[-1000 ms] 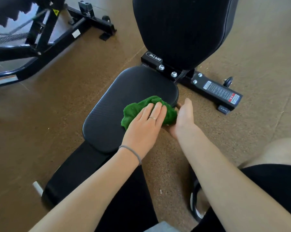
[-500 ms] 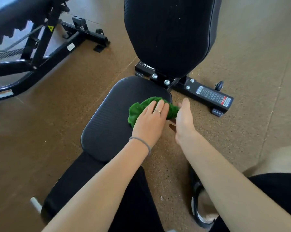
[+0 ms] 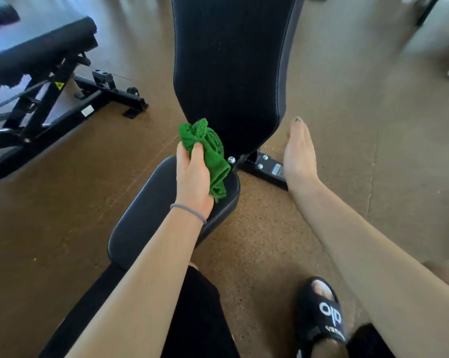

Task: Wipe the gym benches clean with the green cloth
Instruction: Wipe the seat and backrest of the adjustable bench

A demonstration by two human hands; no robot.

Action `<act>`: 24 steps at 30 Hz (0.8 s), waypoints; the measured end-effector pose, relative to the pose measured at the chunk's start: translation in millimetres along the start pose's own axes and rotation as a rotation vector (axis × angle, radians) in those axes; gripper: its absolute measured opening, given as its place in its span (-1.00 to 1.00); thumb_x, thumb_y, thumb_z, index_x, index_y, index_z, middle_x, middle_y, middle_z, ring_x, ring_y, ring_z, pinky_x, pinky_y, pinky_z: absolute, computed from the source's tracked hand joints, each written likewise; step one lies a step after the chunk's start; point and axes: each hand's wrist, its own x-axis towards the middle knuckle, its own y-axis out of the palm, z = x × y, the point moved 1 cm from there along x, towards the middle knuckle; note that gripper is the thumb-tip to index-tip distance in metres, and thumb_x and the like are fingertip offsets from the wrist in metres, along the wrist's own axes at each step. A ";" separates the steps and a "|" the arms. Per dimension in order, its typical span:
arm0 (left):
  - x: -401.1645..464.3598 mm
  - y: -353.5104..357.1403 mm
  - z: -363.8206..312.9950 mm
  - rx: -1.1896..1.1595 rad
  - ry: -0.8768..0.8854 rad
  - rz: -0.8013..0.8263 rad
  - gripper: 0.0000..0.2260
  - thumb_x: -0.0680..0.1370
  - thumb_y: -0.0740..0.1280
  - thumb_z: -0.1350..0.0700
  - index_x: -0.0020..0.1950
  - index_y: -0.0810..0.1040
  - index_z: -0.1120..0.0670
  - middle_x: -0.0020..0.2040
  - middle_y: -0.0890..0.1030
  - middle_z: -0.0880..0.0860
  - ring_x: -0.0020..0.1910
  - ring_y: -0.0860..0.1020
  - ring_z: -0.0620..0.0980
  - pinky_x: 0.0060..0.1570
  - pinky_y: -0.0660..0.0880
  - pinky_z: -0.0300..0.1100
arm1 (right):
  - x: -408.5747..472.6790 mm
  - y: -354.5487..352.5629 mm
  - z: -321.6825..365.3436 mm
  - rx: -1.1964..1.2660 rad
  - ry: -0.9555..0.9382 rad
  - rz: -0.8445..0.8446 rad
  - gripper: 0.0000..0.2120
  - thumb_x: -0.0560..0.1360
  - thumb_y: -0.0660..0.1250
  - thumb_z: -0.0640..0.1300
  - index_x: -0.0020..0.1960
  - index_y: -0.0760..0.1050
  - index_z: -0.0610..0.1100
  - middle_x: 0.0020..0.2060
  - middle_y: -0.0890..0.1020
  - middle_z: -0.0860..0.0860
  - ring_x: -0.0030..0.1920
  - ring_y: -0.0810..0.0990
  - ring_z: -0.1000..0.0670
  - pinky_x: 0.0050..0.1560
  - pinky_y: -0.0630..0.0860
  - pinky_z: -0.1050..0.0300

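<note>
Cloth (image 3: pixel 207 153) sits bunched in my left hand (image 3: pixel 193 177), thumb and fingers clamped round its middle so that a crumpled wad sticks out above the fist and a loose tail hangs below, clear of the seat pad (image 3: pixel 151 215). I judge that grip suits a move from one surface to another: the wad is gathered up rather than flattened for rubbing. It is raised just in front of the lower end of the upright backrest (image 3: pixel 228 68), near the bolted hinge bracket (image 3: pixel 257 164) where backrest and seat meet; whether the cloth touches the backrest I cannot tell. My right hand (image 3: pixel 299 153) is empty, fingers straight and together, palm turned inward, held in the air beside the backrest's right edge and above the floor (image 3: pixel 347 151), well apart from the cloth. I read it as ready to steady the pad or simply kept out of the way. A second bench (image 3: pixel 37 47) stands off to the left, blurred, and I suppose it is not yet done. My slipper (image 3: pixel 321 313) is planted on the floor by the seat, which puts me close enough to reach up the backrest. That tall padded face looks like the next stretch to wipe, working upward from the bottom.
</note>
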 end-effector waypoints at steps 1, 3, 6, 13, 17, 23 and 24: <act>1.1 6.0 -1.4 0.037 0.050 -0.013 -0.71 0.73 0.15 0.07 0.44 0.43 -0.11 0.31 0.60 -0.01 0.26 0.62 0.02 0.23 0.59 0.02 | 5.5 -0.3 10.3 0.005 -0.041 0.023 -0.48 0.75 -0.05 0.15 0.67 0.11 0.07 0.63 0.23 0.13 0.61 0.19 0.05 0.56 0.07 0.09; 3.7 20.7 -2.9 0.085 0.129 -0.037 -0.64 0.71 0.16 0.10 0.50 0.37 -0.14 0.38 0.55 -0.03 0.34 0.56 0.03 0.33 0.53 0.12 | 13.6 -2.3 30.9 -0.016 -0.122 0.060 -0.49 0.76 -0.07 0.12 0.68 0.05 0.08 0.64 0.18 0.15 0.63 0.13 0.07 0.57 0.03 0.10; 16.3 53.5 -3.8 0.151 0.268 -0.097 -0.55 0.70 0.15 0.17 0.57 0.30 -0.16 0.48 0.46 -0.07 0.42 0.48 -0.03 0.44 0.44 0.11 | 42.1 -4.9 51.8 0.038 -0.210 0.098 -0.51 0.75 -0.08 0.11 0.68 0.04 0.13 0.64 0.18 0.14 0.63 0.12 0.05 0.57 0.03 0.07; 44.9 146.0 17.1 0.354 0.534 -0.212 -0.46 0.68 0.11 0.35 0.62 0.25 -0.05 0.61 0.22 0.03 0.58 0.21 -0.10 0.32 0.16 -0.61 | 121.8 12.4 41.2 0.150 -0.030 0.336 -0.13 0.36 -0.05 0.57 0.55 0.34 0.23 0.52 0.44 0.13 0.52 0.39 -0.01 0.58 0.22 -0.13; 51.4 171.2 34.4 0.375 0.597 -0.372 -0.48 0.71 0.08 0.32 0.64 0.19 -0.03 0.64 0.15 0.07 0.61 0.15 -0.07 0.35 0.15 -0.60 | 141.1 13.6 34.9 0.141 -0.012 0.506 -0.10 0.35 -0.05 0.58 0.56 0.35 0.17 0.51 0.46 0.13 0.51 0.41 0.00 0.57 0.26 -0.13; 61.6 180.8 48.1 0.389 0.591 -0.491 -0.51 0.70 0.10 0.18 0.63 0.16 -0.06 0.59 0.24 0.00 0.58 0.24 -0.05 0.55 0.30 0.08 | 138.1 9.5 27.9 0.139 -0.165 0.579 -0.47 0.56 -0.02 0.31 0.26 0.44 -0.01 0.14 0.59 0.04 0.17 0.56 0.03 0.32 0.50 -0.16; 61.8 181.8 47.9 0.384 0.592 -0.493 -0.51 0.70 0.10 0.20 0.63 0.16 -0.04 0.58 0.25 0.00 0.57 0.27 -0.05 0.54 0.31 0.07 | 137.7 9.6 27.6 0.136 -0.197 0.561 -0.51 0.57 -0.02 0.30 0.23 0.43 0.00 0.14 0.58 0.03 0.18 0.56 0.02 0.31 0.50 -0.18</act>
